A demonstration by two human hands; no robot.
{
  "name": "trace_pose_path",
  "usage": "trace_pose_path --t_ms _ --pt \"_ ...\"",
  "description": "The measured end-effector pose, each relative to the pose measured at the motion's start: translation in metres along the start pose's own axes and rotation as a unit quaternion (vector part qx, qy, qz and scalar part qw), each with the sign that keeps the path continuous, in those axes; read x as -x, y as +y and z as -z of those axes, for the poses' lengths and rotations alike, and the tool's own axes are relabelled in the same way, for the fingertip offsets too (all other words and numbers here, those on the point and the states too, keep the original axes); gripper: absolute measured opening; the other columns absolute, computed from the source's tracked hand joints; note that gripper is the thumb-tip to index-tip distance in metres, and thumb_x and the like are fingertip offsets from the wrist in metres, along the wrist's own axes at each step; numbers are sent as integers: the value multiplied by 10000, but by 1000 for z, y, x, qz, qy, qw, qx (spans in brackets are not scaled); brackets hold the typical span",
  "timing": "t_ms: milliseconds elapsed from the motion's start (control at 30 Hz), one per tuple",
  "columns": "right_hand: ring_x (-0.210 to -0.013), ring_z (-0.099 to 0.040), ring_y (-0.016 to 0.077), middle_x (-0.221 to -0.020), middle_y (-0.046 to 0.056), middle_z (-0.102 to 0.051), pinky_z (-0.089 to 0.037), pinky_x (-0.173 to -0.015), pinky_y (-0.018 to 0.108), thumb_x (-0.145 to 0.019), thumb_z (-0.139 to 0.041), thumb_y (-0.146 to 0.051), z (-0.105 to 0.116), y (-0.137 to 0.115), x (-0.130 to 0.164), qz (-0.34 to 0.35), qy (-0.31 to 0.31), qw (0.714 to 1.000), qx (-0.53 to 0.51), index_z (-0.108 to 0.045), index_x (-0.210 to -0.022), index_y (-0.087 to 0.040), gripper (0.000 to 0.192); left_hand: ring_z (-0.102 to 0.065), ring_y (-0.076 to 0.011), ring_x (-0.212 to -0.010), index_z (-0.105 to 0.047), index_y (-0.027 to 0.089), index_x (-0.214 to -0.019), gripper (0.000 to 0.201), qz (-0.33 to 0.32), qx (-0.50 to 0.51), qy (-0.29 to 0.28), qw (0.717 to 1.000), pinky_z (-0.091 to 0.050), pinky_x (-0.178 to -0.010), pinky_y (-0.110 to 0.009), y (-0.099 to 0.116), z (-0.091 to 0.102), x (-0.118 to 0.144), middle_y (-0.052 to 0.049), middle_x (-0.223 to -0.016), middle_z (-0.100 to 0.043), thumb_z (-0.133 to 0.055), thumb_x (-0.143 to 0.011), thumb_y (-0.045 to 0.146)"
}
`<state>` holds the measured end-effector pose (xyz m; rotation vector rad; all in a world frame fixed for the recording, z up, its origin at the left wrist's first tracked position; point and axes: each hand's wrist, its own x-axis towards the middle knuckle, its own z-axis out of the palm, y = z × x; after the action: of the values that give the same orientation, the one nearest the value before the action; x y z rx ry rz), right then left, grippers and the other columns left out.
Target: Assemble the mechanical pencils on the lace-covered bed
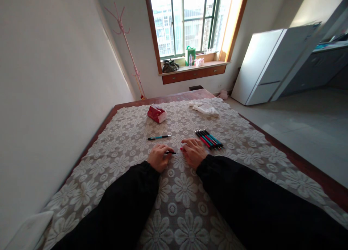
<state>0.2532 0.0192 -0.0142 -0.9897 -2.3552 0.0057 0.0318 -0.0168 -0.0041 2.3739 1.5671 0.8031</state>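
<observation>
My left hand (160,158) is closed on a short black pen part (170,153) at the near middle of the table. Opposite it, my right hand (193,154) is closed around a red pen barrel (182,148), mostly hidden by the fingers. Between the two parts runs a thin pale rod (178,153), perhaps a refill. A blue and black pen (158,138) lies just beyond my left hand. Several pens (209,139) with blue or red barrels lie side by side past my right hand.
A flowered lace cloth (185,188) covers the wooden table. Farther back lie a red tissue pack (157,114) and a crumpled white plastic bag (205,109). A wall runs along the left; a white fridge (261,65) stands beyond the table's right side.
</observation>
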Motion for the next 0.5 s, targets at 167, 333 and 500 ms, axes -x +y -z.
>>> trace_pose_path --t_ms 167,333,500 --pt "-1018 -570 204 -1066 42 -697 -361 -932 367 -936 -615 -215 -6 4 0 38 -5 999 -28 -660 -906 -221 54 -639 -216 -955 -711 237 -1040 165 -54 29 -19 998 -515 -895 -361 4 -2 2 -23 -970 -755 -624 -916 171" --pt "-897 -596 187 -897 18 -709 -347 -868 345 -937 -648 -337 -2 2 1 31 -11 998 -44 -644 -984 -216 130 -641 -206 -948 -688 230 -1089 226 -57 38 -4 998 -521 -890 -357 8 1 2 -33 -1023 -748 -564 -925 136" --pt "-889 -583 181 -874 26 -704 -346 -846 334 -971 -582 -289 4 2 0 18 4 1000 -22 -680 -884 -216 151 -631 -219 -994 -695 235 -1101 244 -44 28 3 999 -515 -919 -376 8 2 3 -44 -1025 -740 -542 -926 163"
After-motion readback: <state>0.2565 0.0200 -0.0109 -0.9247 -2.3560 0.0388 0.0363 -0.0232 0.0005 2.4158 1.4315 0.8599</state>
